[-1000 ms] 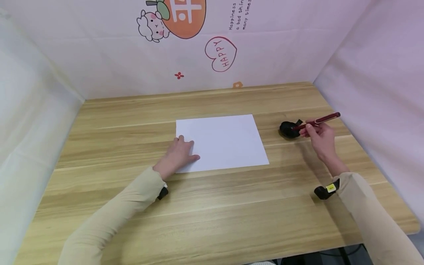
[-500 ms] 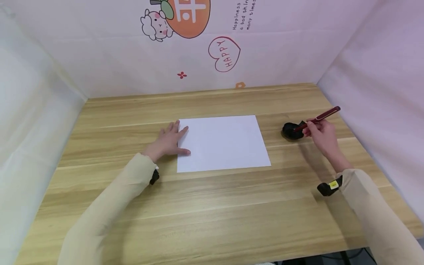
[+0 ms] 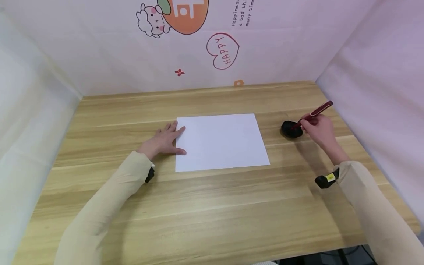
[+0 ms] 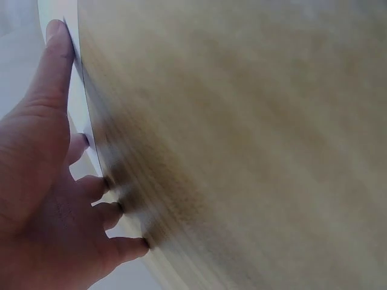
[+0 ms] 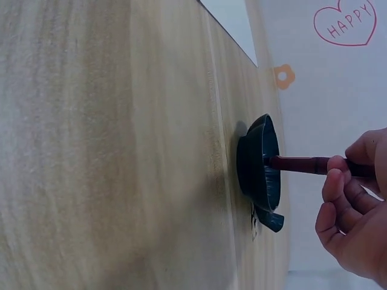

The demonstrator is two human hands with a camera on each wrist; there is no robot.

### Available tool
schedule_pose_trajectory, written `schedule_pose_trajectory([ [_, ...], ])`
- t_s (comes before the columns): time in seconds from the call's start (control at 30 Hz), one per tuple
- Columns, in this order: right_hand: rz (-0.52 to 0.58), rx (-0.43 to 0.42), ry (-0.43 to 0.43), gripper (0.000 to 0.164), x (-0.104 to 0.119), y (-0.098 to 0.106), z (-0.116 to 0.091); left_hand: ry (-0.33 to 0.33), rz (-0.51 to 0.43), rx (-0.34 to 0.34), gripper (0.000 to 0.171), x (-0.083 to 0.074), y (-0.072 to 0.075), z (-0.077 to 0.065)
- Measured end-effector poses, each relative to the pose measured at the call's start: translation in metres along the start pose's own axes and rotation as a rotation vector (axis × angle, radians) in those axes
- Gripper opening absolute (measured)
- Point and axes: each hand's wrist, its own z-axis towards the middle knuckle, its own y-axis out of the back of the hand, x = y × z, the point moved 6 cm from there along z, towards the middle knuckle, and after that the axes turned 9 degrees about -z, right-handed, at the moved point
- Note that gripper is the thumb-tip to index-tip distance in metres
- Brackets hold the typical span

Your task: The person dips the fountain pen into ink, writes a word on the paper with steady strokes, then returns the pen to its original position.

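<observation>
we see left hand (image 3: 161, 142) splayed at nine o'clock on paper (image 3: 225, 143); right hand (image 3: 322, 131) pinches pen (image 3: 320, 109), tip inside black dish (image 3: 289, 130), at paper's three o'clock.

Paper (image 3: 222, 142) left of dish (image 3: 287, 131)

- Two hands are showing, left hand (image 3: 162, 142) and right hand (image 3: 320, 130).
- One pen (image 5: 302, 165) is showing.
- One sheet of paper (image 3: 222, 141) is lying.
- One bowl (image 5: 251, 172) is sitting.
- One table (image 3: 205, 209) is showing.
- One printed heart (image 3: 222, 51), one cartoon animal (image 3: 154, 20) and two flowers (image 3: 179, 72) are showing.
</observation>
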Motion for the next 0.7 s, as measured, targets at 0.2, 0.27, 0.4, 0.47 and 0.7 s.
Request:
schedule_pose_trajectory([
  [0.2,-0.114,0.045,0.029,0.029,0.003,-0.004,0.001,0.002,-0.008,-0.009,0.096,0.003,-0.003,0.002],
  [0.27,-0.106,0.045,0.028,0.028,0.004,-0.004,0.002,0.001,-0.011,-0.011,0.096,0.003,-0.001,0.001],
  [0.4,-0.108,0.047,0.020,0.028,0.006,-0.002,0.001,0.003,-0.008,-0.015,0.096,0.003,0.001,0.001],
  [0.47,-0.105,0.043,0.018,0.028,0.008,-0.002,0.001,0.007,-0.005,-0.013,0.097,0.004,0.001,0.000],
  [0.7,-0.034,0.008,-0.029,0.027,0.011,-0.002,0.001,0.008,0.008,0.007,0.097,0.004,-0.001,0.001],
])
